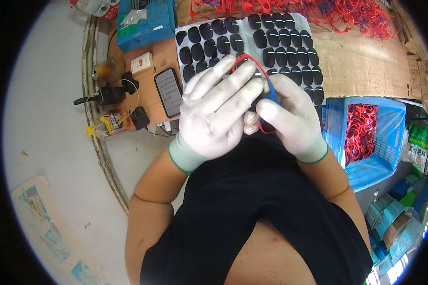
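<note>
Both my hands wear white knit gloves with green cuffs and meet in front of my chest. Between them is a red and blue glasses frame (271, 93), with dark lens showing beside it. My right hand (292, 114) is closed on the frame's right side, thumb across its blue part. My left hand (214, 109) lies over the other side, back of the hand up, its long fingers nearly straight and pressed together against the frame. Much of the frame is hidden under the left fingers. Just beyond the hands, dark lenses (284, 57) lie in rows on white sheets (248, 40).
Red and blue frames (318, 12) are heaped along the wooden table's (361, 61) far side. At left are a phone (168, 92), small white box (141, 62), blue box (145, 26), bottle (111, 122) and black plugs (110, 96). A blue crate (390, 137) of red frames stands right.
</note>
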`<state>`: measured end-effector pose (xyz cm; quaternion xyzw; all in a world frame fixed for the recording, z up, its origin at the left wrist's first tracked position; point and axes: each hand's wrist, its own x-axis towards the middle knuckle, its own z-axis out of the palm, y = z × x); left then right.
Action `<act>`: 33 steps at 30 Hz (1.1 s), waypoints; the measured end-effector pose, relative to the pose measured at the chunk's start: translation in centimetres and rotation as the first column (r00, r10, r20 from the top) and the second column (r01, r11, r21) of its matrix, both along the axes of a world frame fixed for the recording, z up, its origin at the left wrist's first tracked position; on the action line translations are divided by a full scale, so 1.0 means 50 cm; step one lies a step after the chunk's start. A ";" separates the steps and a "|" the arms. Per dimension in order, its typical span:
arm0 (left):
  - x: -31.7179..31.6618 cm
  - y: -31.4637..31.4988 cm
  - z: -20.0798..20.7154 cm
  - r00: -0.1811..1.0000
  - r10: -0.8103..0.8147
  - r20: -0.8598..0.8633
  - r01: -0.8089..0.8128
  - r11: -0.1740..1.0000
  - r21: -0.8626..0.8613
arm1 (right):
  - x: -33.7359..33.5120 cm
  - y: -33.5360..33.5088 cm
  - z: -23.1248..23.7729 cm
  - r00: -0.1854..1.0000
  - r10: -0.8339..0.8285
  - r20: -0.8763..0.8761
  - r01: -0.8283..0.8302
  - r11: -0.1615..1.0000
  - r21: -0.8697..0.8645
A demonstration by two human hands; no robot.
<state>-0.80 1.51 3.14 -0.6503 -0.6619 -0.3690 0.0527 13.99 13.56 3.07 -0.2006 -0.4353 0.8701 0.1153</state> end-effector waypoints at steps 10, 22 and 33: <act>0.017 -0.045 -0.021 -0.588 -0.057 0.807 0.171 0.966 0.193 | 0.019 0.016 -0.010 0.961 0.263 0.081 -0.258 0.763 0.592; 0.028 -0.036 -0.035 -0.417 0.011 0.909 0.132 0.990 0.048 | 0.012 0.009 -0.014 0.979 0.164 0.120 -0.203 0.802 0.561; 0.056 -0.045 -0.035 -0.354 -0.028 0.935 0.137 0.987 0.082 | 0.018 0.013 0.000 0.983 0.129 0.131 -0.168 0.917 0.362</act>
